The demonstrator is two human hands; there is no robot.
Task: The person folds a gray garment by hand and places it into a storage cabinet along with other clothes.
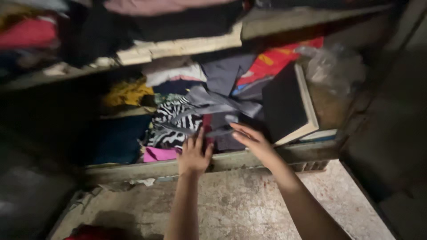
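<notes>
Head view is showing both hands reaching into a low shelf (249,160) of heaped clothes: the left hand (194,154), fingers spread, is pressing on the zebra cloth (171,122) beside a pink cloth (158,154). Right hand (251,141), fingers straight and loosely together, is touching a grey garment (213,103) near a dark box (287,104).

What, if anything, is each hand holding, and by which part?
Neither clearly grips anything. The left hand rests flat on the zebra-print cloth; the right hand reaches open toward the grey garment.
</notes>
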